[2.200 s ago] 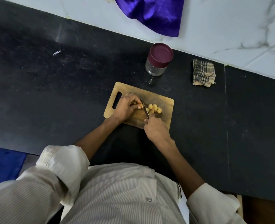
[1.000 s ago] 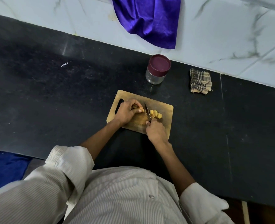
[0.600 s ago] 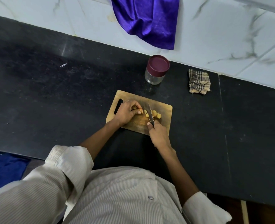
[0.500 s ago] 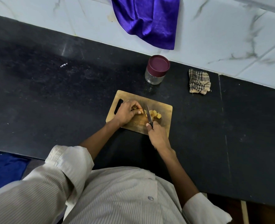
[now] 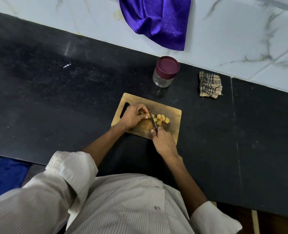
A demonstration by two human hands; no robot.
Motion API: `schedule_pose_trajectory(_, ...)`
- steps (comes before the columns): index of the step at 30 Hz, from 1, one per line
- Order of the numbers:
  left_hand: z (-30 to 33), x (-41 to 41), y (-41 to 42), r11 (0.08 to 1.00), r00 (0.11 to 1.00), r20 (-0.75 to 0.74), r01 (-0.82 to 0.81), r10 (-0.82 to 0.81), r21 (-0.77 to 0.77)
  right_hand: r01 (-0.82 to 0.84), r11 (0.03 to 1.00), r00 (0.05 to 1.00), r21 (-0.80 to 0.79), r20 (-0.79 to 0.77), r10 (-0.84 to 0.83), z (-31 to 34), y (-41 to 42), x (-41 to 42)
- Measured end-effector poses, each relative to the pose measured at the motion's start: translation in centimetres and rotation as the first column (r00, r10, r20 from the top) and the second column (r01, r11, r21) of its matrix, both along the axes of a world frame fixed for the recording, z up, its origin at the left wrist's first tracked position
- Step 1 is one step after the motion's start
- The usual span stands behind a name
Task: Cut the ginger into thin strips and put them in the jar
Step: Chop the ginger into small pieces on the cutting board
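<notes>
A wooden cutting board (image 5: 170, 110) lies on the black counter. My left hand (image 5: 133, 116) pinches a piece of ginger (image 5: 141, 112) against the board, mostly hidden under the fingers. My right hand (image 5: 163, 141) grips the handle of a knife (image 5: 153, 121), whose blade stands right beside my left fingertips. Several yellow cut ginger pieces (image 5: 161, 119) are heaped just right of the blade. A glass jar (image 5: 165, 71) with a maroon lid on stands behind the board, near the wall.
A folded checked cloth (image 5: 210, 85) lies at the back right of the black counter (image 5: 55, 98). A purple cloth (image 5: 156, 21) hangs down the white marble wall. The counter's front edge runs beside my body; blue fabric (image 5: 3, 174) shows below on the left.
The knife blade has shifted left, from among the cut pieces to right against my left fingertips. My left hand stays on the ginger. The view has barely moved.
</notes>
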State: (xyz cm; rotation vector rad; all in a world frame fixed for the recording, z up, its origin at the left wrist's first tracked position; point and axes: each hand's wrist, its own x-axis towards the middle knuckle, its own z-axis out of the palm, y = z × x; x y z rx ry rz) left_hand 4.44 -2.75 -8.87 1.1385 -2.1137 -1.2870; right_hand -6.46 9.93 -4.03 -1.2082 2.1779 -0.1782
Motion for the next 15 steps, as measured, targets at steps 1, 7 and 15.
schedule_pose_trajectory(1,0.0,0.0,0.0,1.0,1.0,-0.001,-0.002,0.002,0.007,-0.009,1.0,1.0,0.004,-0.016,0.009,0.1,0.0,0.0)
schedule_pose_trajectory(7,-0.3,0.0,-0.1,1.0,1.0,-0.017,0.0,0.0,0.025,-0.056,0.998,0.994,0.03,-0.093,0.059,0.5,-0.3,0.1)
schedule_pose_trajectory(15,-0.4,-0.2,-0.2,1.0,1.0,-0.014,-0.014,0.014,0.006,-0.08,0.992,0.986,0.102,-0.138,0.094,1.3,-1.2,0.2)
